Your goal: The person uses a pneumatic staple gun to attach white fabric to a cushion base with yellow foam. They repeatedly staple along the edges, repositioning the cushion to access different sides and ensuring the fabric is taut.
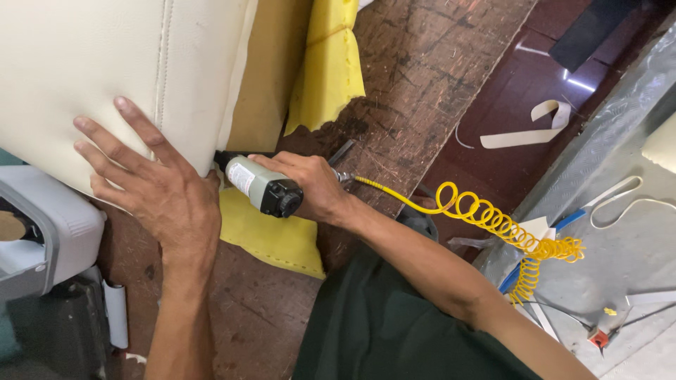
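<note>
My left hand lies flat with fingers spread on a cream leather cushion cover, pressing near its lower edge. My right hand grips a grey and black pneumatic stapler whose nose points left, against the cushion's edge beside my left hand. A yellow coiled air hose runs from the tool's rear off to the right. Yellow foam sticks out beside the cover, and more yellow material lies under the tool.
The work rests on a worn brown wooden bench. A grey plastic object sits at the left. To the right are a dark red floor with a cream strip and a grey surface with scraps and small tools.
</note>
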